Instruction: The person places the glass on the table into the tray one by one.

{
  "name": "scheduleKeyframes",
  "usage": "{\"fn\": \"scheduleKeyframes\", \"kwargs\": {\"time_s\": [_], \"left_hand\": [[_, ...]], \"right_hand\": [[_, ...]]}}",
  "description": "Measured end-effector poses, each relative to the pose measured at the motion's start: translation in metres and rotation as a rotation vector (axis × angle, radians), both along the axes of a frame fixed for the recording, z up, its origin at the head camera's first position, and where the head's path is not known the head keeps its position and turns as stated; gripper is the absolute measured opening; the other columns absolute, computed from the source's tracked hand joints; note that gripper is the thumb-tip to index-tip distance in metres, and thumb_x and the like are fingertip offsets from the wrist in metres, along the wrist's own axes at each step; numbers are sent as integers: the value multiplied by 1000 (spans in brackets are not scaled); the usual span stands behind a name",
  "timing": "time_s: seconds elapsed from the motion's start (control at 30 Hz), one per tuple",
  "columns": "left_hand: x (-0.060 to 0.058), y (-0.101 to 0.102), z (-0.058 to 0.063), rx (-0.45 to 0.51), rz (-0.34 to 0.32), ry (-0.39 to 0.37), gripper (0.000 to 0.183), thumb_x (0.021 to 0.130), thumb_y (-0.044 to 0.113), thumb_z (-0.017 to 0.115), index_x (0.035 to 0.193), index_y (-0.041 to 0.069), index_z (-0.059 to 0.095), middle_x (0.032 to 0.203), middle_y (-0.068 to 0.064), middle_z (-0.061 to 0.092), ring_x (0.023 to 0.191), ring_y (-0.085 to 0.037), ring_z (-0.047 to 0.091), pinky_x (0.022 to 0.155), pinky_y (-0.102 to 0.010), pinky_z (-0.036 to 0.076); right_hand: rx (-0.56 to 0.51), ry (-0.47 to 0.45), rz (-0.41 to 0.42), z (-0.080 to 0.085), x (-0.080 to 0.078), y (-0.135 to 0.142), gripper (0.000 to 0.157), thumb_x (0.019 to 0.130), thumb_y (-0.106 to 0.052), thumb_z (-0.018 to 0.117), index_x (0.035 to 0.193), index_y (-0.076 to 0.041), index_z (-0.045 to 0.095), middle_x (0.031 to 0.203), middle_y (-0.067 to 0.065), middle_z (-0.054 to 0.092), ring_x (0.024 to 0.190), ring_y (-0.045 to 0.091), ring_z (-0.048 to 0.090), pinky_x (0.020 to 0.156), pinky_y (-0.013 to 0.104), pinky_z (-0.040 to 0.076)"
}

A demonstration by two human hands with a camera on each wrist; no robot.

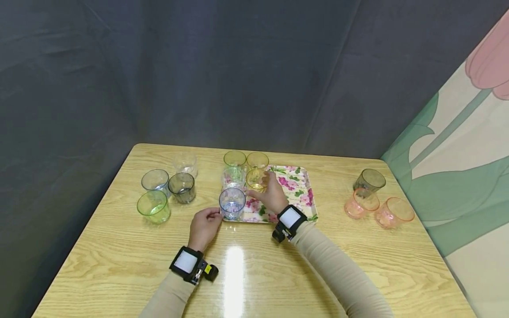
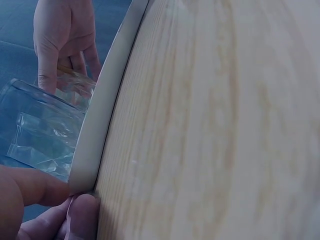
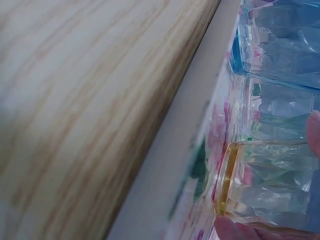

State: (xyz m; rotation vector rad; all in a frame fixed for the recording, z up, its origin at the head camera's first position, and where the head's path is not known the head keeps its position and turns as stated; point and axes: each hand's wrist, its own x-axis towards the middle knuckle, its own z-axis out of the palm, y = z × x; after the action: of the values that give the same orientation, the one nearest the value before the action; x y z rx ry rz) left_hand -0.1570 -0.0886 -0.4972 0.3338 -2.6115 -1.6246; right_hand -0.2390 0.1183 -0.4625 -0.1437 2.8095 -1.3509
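A floral tray (image 1: 292, 180) lies on the wooden table, with several tinted glasses grouped on its left part. My left hand (image 1: 204, 227) is at the tray's front left corner; in the left wrist view its thumb and fingers pinch the tray rim (image 2: 92, 135). My right hand (image 1: 274, 194) grips a yellow glass (image 1: 254, 181), its thumb and fingers on either side. The right wrist view shows this yellow glass (image 3: 270, 185) standing on the tray beside a clear glass (image 3: 280, 107). A blue glass (image 1: 232, 205) stands at the front left of the tray.
To the left stand a blue glass (image 1: 155, 181), a grey glass (image 1: 183, 190), a green glass (image 1: 154, 210) and a clear glass (image 1: 185, 164). On the right are a dark glass (image 1: 370, 180) and two pink glasses (image 1: 359, 205). A dark curtain (image 1: 238, 75) hangs behind the table.
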Motion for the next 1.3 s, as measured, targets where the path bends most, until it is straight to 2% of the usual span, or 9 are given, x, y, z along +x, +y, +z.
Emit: {"fn": "scheduleKeyframes", "kwargs": {"time_s": [0.17, 0.33, 0.53, 0.7, 0.8, 0.93, 1.03, 1.17, 1.3], "left_hand": [[-2, -1, -2, -12, 8, 1, 21, 83, 17, 68, 100, 5, 72, 87, -9, 70, 74, -15, 60, 67, -32, 50], [-2, -2, -3, -12, 8, -1, 21, 83, 17, 67, 100, 5, 72, 87, -9, 70, 74, -15, 60, 67, -32, 50], [-1, -3, 2, -9, 16, -9, 22, 84, 17, 66, 102, 5, 71, 88, -9, 70, 76, -16, 59, 68, -33, 50], [-1, -3, 0, -8, 16, -3, 22, 84, 18, 67, 101, 5, 71, 88, -9, 70, 76, -16, 60, 68, -33, 51], [-1, -4, -1, -6, 14, -3, 23, 84, 19, 67, 102, 5, 71, 89, -9, 71, 76, -16, 60, 69, -33, 51], [0, -4, 0, -5, 20, -9, 23, 84, 19, 67, 102, 6, 71, 89, -9, 71, 76, -16, 60, 69, -34, 51], [0, -3, 1, -1, 24, -11, 23, 84, 18, 67, 102, 6, 71, 89, -9, 70, 76, -16, 60, 69, -34, 51], [0, -1, 1, 7, 15, -9, 22, 84, 17, 67, 102, 5, 71, 90, -9, 70, 77, -16, 60, 70, -35, 52], [0, 0, 1, 3, 9, -3, 22, 83, 16, 67, 102, 5, 71, 90, -10, 71, 77, -16, 61, 71, -36, 52]], "right_hand": [[-21, 27, 34, 1, 1, 4, 101, 73, -32, 80, 143, 5, 18, 132, 28, 46, 115, 33, 48, 99, 50, 44], [-3, 29, 66, 11, 9, 14, 104, 72, -31, 81, 146, 1, 14, 135, 25, 41, 115, 33, 47, 94, 50, 48], [37, 66, 106, 35, 20, 34, 102, 77, -24, 77, 149, -3, 7, 150, 25, 19, 132, 36, 27, 105, 54, 38], [-27, 159, 126, 59, 33, 59, 90, 84, -17, 68, 149, -1, 8, 150, 27, 18, 134, 37, 22, 109, 57, 30], [-72, 247, 122, 83, 47, 74, 82, 86, -10, 65, 147, 5, 12, 148, 30, 20, 134, 39, 23, 111, 59, 25], [-136, 360, 58, 113, 65, 97, 68, 87, -3, 62, 141, 11, 23, 144, 32, 29, 131, 40, 28, 110, 61, 25], [-165, 428, -35, 122, 72, 123, 58, 89, -2, 59, 138, 11, 30, 140, 29, 36, 129, 37, 32, 111, 56, 27], [-167, 469, -148, 122, 79, 177, 61, 89, -1, 57, 142, 1, 27, 142, 19, 35, 131, 29, 30, 115, 36, 25], [-129, 454, -237, 107, 84, 244, 75, 87, -2, 59, 148, -10, 16, 151, 11, 25, 137, 16, 19, 115, 18, 13]]}}
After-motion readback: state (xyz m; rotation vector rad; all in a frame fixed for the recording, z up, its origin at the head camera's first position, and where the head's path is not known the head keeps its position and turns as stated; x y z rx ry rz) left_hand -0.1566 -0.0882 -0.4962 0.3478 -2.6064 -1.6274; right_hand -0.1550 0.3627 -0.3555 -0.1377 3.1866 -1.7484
